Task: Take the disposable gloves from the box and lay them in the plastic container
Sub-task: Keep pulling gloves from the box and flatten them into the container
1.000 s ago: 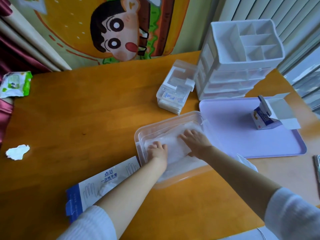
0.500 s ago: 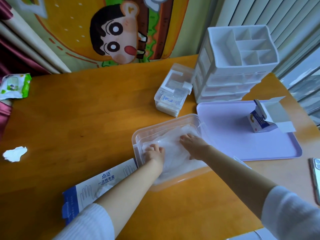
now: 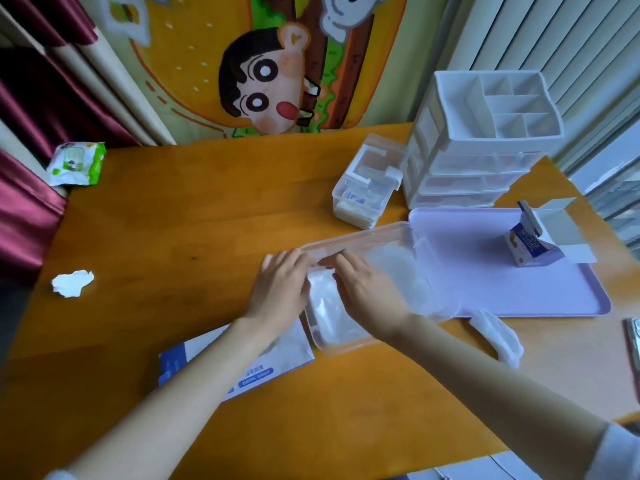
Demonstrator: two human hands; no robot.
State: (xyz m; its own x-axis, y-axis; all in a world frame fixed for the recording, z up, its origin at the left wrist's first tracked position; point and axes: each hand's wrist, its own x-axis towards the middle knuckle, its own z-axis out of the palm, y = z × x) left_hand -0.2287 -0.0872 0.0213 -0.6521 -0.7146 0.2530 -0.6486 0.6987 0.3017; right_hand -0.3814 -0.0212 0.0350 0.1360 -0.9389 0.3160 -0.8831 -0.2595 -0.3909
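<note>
A clear plastic container (image 3: 367, 235) sits mid-table with its right end against a lilac tray. Thin translucent disposable gloves (image 3: 327, 313) lie in it, and some bulge over its right side (image 3: 415, 282). My left hand (image 3: 280, 289) lies with straight fingers on the container's left edge, fingertips at the far-left corner. My right hand (image 3: 370, 292) rests flat on the gloves, its fingers reaching the far rim. The flat white and blue glove box (image 3: 249, 365) lies on the table under my left forearm. One loose glove (image 3: 498, 336) lies on the table right of my right forearm.
A lilac tray (image 3: 512, 296) carries a small open carton (image 3: 533, 245). Behind it stand a white drawer organiser (image 3: 485, 143) and a small clear box (image 3: 367, 188). A wipes pack (image 3: 76, 162) and a crumpled tissue (image 3: 72, 282) lie far left. A phone (image 3: 634, 341) lies at the right edge.
Both hands have slid from the middle of the gloves toward the container's far-left side. The view has shifted, and the loose glove beside my right forearm now shows fully.
</note>
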